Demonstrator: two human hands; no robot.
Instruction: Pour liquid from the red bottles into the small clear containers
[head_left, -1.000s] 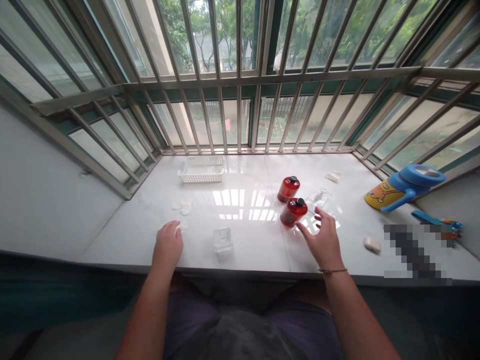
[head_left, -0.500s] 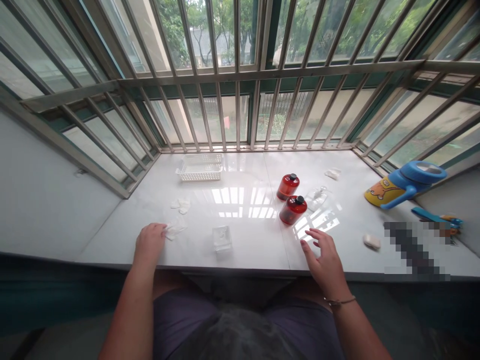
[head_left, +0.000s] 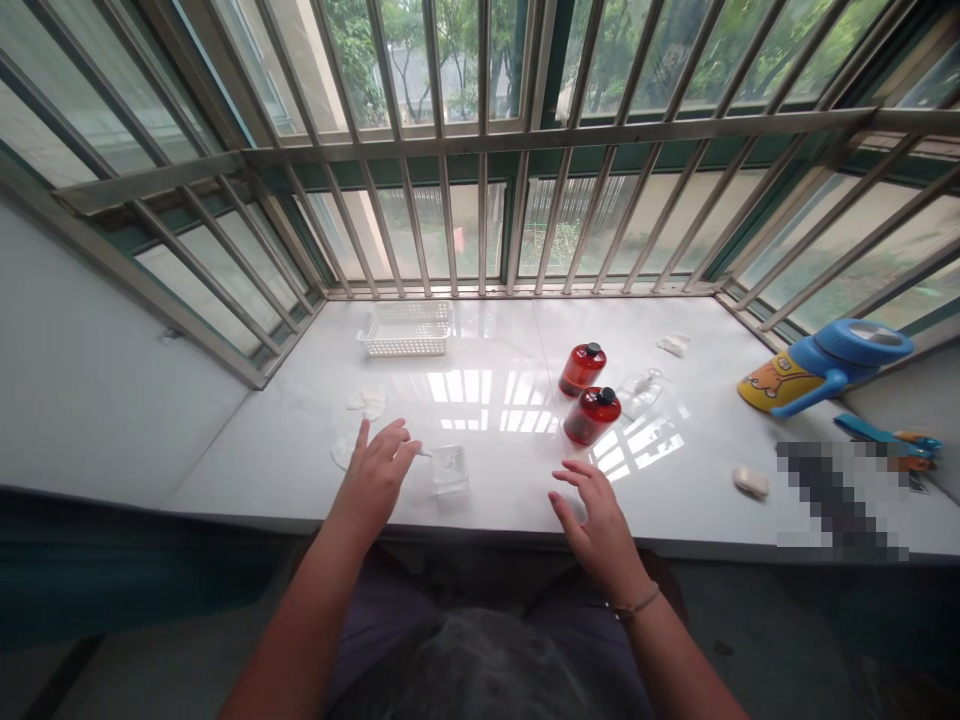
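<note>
My left hand (head_left: 377,472) hovers over the counter with its fingers apart and nothing in it. Its fingertips come near a small clear square box (head_left: 450,470). Just behind the same hand lie crumpled white tissues (head_left: 367,402), and another pale tissue (head_left: 343,453) is partly hidden by it. My right hand (head_left: 591,515) is held above the front of the counter, fingers curved and spread, holding nothing. Beyond it stand two red bottles with black caps, the nearer bottle (head_left: 591,417) and the farther bottle (head_left: 583,370). A clear bottle-like item (head_left: 641,392) is beside them.
A white perforated basket (head_left: 405,332) sits at the back left. To the right are a blue and yellow jug-like bottle (head_left: 817,370), a white soap-like block (head_left: 751,482), a blue strap with keys (head_left: 885,440) and a crumpled tissue (head_left: 673,344). Metal bars (head_left: 480,145) line the window behind.
My left hand has left the tissue and moved right, opening toward the clear box. My right hand has shifted left. The view has turned slightly.
</note>
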